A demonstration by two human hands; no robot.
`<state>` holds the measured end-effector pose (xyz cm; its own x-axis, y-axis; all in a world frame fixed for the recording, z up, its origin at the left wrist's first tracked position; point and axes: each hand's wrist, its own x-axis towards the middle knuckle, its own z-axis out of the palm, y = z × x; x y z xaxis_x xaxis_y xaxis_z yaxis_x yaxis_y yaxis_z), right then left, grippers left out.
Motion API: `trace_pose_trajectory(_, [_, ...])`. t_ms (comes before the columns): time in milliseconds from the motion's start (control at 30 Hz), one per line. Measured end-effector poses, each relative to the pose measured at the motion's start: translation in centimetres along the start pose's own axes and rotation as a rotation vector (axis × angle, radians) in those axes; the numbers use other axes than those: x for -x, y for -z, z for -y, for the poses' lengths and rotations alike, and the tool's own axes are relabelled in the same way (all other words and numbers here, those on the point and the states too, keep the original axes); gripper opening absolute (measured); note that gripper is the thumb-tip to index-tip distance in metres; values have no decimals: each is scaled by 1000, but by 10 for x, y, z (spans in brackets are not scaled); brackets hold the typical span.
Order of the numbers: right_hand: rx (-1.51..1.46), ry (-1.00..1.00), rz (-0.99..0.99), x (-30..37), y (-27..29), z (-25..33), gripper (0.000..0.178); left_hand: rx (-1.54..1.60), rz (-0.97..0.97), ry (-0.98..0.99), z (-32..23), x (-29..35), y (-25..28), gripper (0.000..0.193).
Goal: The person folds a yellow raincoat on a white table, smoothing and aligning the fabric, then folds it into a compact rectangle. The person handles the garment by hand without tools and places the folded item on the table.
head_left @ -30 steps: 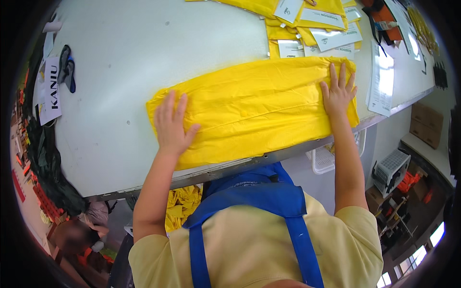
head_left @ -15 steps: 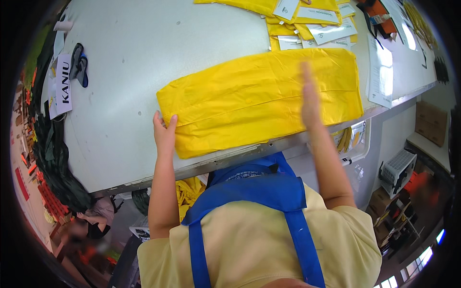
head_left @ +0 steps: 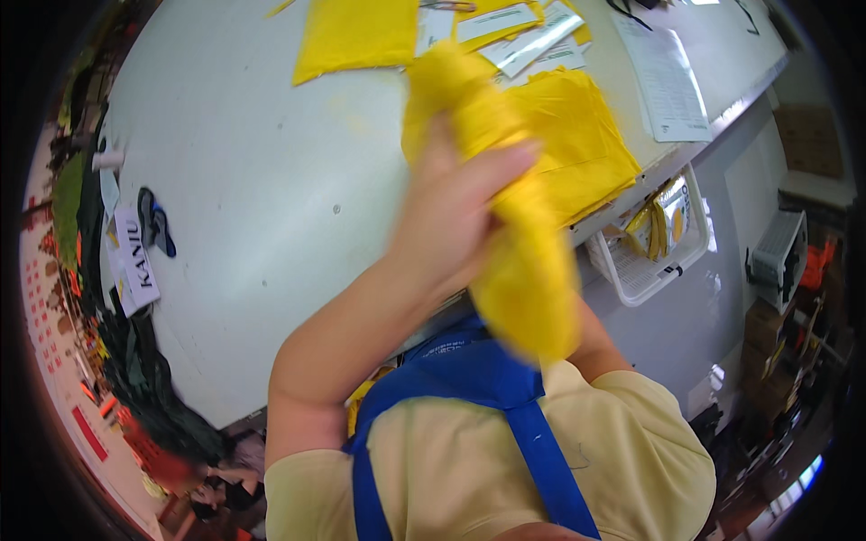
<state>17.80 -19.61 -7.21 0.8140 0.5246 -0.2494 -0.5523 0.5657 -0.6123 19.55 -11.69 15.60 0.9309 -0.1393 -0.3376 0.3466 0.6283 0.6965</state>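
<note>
My left hand (head_left: 446,212) is closed around the folded end of a yellow cloth (head_left: 532,311). Its thumb lies across the front, with the fingers partly behind. Motion blurs both the hand and the raised fabric, which hangs in front of my chest over the table's near edge. Wide folded layers of yellow cloth (head_left: 573,144) lie on the table just right of it; whether they are the same piece, I cannot tell. Only my right forearm (head_left: 600,343) shows, behind the hanging cloth; the right hand itself is hidden.
Yellow packets with white cards (head_left: 519,36) lie at the far side, beside another flat yellow piece (head_left: 356,41). A printed sheet (head_left: 663,81) is at the right. Below the edge hangs a white basket (head_left: 645,279) holding yellow packets. Dark fabric (head_left: 149,388) drapes the left edge.
The yellow cloth, spread flat along the table edge before, is now folded over and partly lifted. My left hand has moved right and gripped it. My right hand has gone behind the fabric.
</note>
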Motion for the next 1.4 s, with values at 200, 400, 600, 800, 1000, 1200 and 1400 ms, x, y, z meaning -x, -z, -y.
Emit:
trace_pose_trajectory(200, [-17,24,15,0,13,12,57,-253,-103,122,120,-132,-34,54])
trace_pose_trajectory(400, [66,69,-13,2,22,20,56,-1271,-173,-470,132,-27,81,67])
trace_pose_trajectory(600, [330,63,20,-6,16,27,55,59,-279,230,143,15,98,62])
trace_pose_trajectory(800, [1544,171,107,58,8,76,51,184,-266,210,139,14,90,59])
trace_pose_trajectory(1000, [1323,25,-530,87,11,233,34,23,-361,58,182,7,117,73])
trace_pose_trajectory(1200, [1438,-107,-607,57,66,176,58,310,-283,227,145,38,173,74])
trace_pose_trajectory(1400, [1267,-75,-509,96,61,51,50,511,-12,18,150,94,208,81])
